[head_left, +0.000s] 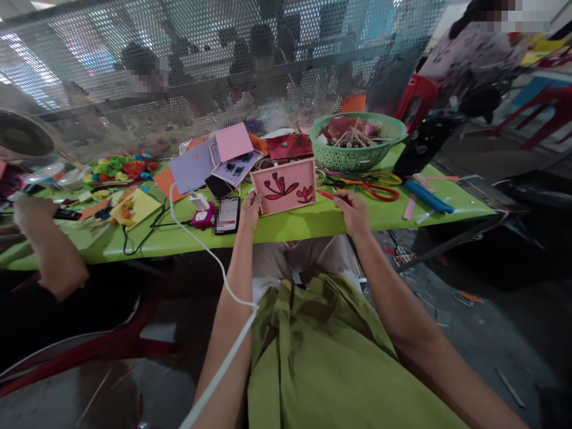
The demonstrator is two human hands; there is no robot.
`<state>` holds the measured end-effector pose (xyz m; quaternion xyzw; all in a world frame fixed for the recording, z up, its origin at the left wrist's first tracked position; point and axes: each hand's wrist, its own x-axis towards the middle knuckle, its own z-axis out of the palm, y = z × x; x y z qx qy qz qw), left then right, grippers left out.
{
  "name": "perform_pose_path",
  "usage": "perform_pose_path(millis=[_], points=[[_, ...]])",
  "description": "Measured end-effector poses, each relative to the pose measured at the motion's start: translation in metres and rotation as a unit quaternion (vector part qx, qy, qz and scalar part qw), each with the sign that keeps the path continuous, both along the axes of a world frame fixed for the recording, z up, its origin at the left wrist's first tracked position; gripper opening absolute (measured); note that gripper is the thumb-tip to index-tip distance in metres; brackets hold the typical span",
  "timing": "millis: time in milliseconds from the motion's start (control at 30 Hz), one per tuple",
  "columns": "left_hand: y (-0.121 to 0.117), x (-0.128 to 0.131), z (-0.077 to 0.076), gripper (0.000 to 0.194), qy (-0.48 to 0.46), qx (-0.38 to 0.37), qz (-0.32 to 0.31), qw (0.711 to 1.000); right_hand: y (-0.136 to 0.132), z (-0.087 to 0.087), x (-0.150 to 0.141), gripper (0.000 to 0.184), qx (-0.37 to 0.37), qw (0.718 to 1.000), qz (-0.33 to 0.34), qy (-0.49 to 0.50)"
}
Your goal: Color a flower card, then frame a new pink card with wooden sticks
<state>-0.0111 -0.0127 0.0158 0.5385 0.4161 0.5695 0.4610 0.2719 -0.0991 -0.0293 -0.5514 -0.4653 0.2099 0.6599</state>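
Note:
My left hand (251, 207) grips the left edge of a small framed picture (285, 204), propped upright near the table's front edge. Red flowers with dark outlines show on its pink face, inside a pale, thin wooden border. In my right hand (353, 210) is a slim red pen (327, 195), its end pointing left at the picture's right edge. Whether the pen touches the border, I cannot tell. Close to my left hand lie a phone (227, 215) with a lit screen and a magenta power socket (202, 215) with a white plug.
A green basket (333, 156) of sticks stands behind the picture, with red-handled scissors (379, 190) before it. Coloured cards (192, 167) are piled left of it. A white cable (210, 253) crosses my left arm. A co-worker's arm (49, 244) rests at far left.

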Motion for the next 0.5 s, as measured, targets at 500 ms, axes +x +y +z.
perform_pose_path(millis=[500], points=[[0.005,-0.002,-0.011,0.031,0.059,0.022,0.074,0.995,-0.003,0.003,-0.002,0.032,0.009,0.999,-0.012,0.038]])
